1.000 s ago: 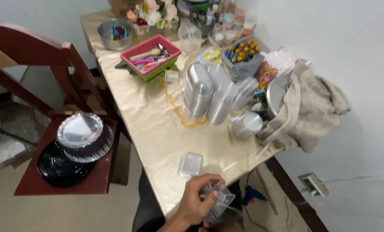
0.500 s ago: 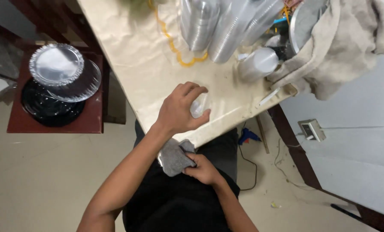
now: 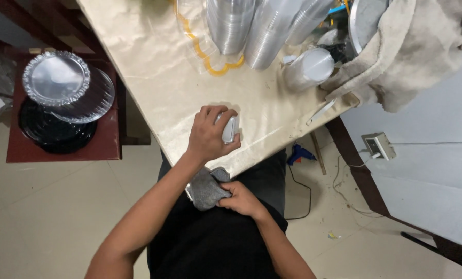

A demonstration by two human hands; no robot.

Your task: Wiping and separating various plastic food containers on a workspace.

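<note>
Currently: left hand (image 3: 208, 138) clamped on small clear container (image 3: 229, 130) at near edge of tabletop (image 3: 153, 88). Right hand (image 3: 239, 198) closed on grey cloth (image 3: 207, 188) in lap. Judgement: container just picked; wiping not yet begun; stacked clear containers (image 3: 251, 26) wait.
</note>
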